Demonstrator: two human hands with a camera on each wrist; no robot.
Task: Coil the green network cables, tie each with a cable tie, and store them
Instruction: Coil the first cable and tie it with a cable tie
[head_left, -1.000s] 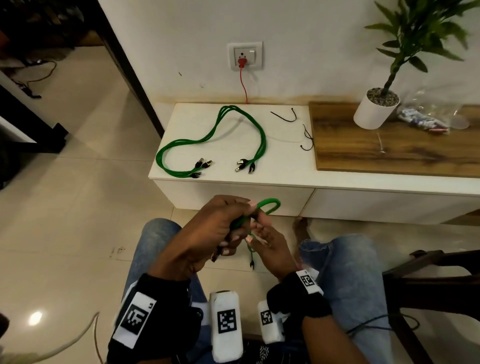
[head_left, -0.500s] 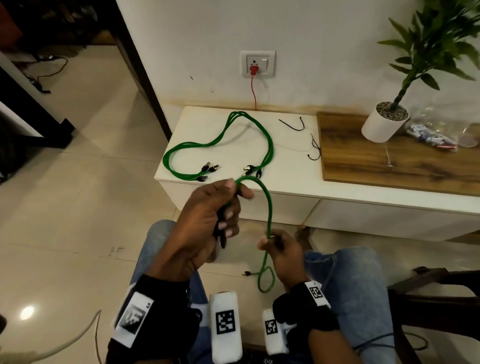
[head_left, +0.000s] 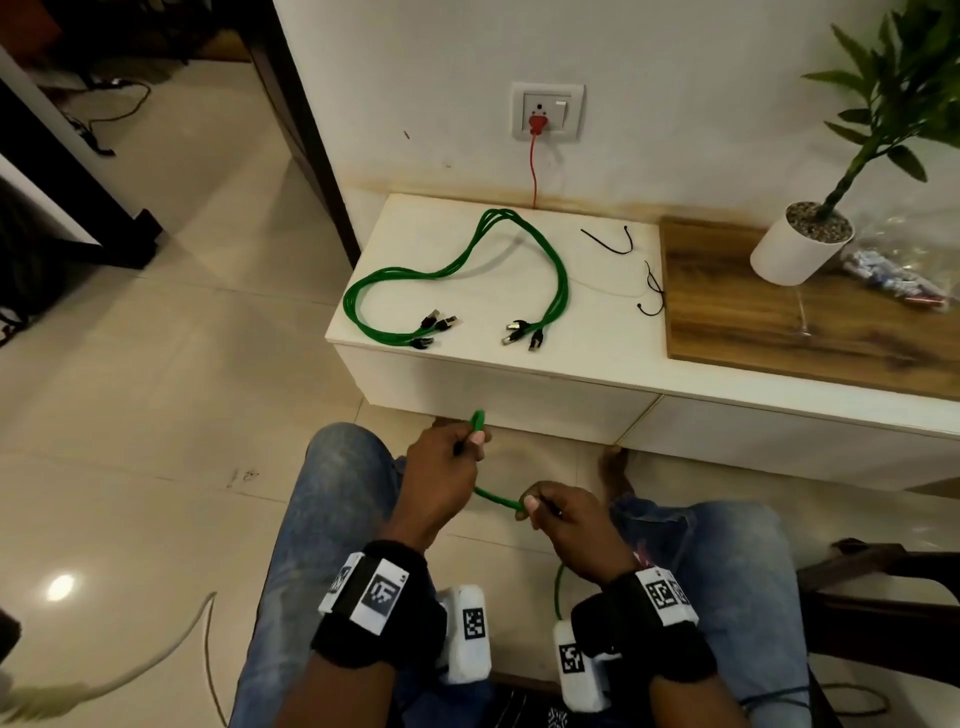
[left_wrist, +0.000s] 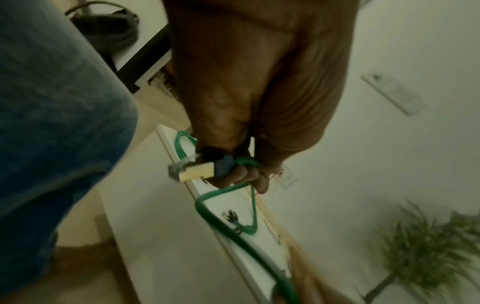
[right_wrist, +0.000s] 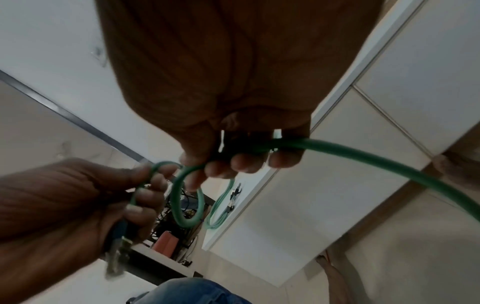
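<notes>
I hold one green network cable (head_left: 496, 500) above my lap with both hands. My left hand (head_left: 457, 447) grips its plug end; the connector (left_wrist: 191, 170) sticks out below the curled fingers, and a small green bend (head_left: 477, 419) pokes out above the thumb. My right hand (head_left: 540, 512) grips the same cable (right_wrist: 363, 162) a short way along, and the rest hangs down between my knees. A bundle of several more green cables (head_left: 457, 270) lies looped on the white cabinet top (head_left: 597, 332). Two black cable ties (head_left: 613, 243) (head_left: 652, 293) lie near the wooden board.
A wooden board (head_left: 810, 312) covers the cabinet's right part, with a white plant pot (head_left: 795, 252) and a clear plastic bag (head_left: 904, 265) on it. A red plug (head_left: 536, 124) sits in the wall socket. A dark chair (head_left: 883, 603) stands at my right.
The tall arch of cable between my hands is gone. My hands have dropped lower and moved apart, with only a short stretch of cable between them.
</notes>
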